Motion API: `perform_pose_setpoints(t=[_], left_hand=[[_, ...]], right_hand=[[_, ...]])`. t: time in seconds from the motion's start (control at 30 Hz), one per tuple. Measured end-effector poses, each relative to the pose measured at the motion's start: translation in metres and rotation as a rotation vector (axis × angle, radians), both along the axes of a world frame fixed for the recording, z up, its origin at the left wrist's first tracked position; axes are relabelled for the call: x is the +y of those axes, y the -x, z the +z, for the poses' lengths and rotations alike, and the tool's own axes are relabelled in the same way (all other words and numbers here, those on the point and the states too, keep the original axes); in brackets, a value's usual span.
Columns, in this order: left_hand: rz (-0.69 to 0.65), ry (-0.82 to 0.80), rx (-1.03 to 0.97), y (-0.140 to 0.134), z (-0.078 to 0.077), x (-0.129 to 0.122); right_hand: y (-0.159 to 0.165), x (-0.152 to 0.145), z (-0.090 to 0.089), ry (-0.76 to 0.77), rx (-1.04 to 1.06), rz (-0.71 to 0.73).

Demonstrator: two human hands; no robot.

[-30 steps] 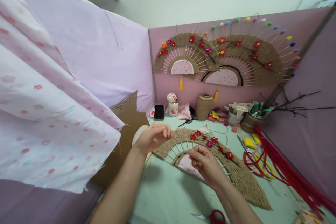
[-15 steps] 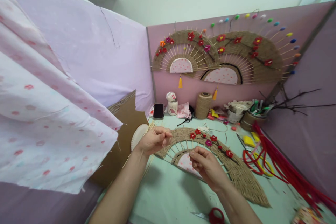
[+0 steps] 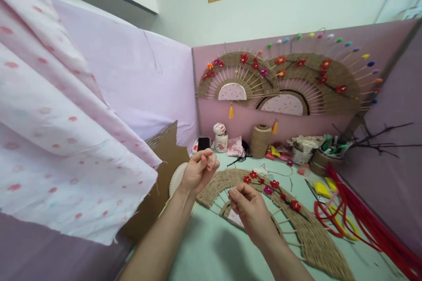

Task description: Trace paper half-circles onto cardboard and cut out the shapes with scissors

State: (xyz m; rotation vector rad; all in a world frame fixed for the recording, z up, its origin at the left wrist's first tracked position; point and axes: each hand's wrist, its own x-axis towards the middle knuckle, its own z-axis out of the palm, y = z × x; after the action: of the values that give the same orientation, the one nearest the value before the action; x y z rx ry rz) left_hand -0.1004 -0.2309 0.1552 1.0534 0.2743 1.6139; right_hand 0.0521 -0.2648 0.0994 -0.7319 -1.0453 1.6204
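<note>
Two pinches over one fan (image 3: 303,228)

At left, cloth (image 3: 75,149) is cut off by the frame and hides part of the cardboard (image 3: 165,193); a pale disc (image 3: 177,178) is partly behind the left hand (image 3: 200,170); that hand is curled closed, thumb against fingers, and overlaps the phone (image 3: 203,143) in view; the right hand (image 3: 248,208) has thumb and forefinger together; whether either grips a fine thread cannot be made out; the fan lies on the table (image 3: 198,250) beneath, its pink centre (image 3: 234,217) mostly hidden by the right hand; at right, red stems (image 3: 379,224) leave the frame.

Against half a second ago, the view is tilted higher; the red-handled scissors have left it; the left hand is more upright; the right hand covers more of the pink centre.
</note>
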Motion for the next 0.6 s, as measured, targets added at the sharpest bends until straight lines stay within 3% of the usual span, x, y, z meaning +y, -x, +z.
perform_pose_setpoints(t=[0.37,0.6], left_hand=[[0.024,-0.030,-0.045,0.024,0.024,0.009],[0.051,0.012,-0.130,0.030,0.038,0.022]], right_hand=[[0.033,0.016,0.027,-0.015,0.165,0.023],[0.052,0.040,0.032,-0.074,0.183,-0.029]])
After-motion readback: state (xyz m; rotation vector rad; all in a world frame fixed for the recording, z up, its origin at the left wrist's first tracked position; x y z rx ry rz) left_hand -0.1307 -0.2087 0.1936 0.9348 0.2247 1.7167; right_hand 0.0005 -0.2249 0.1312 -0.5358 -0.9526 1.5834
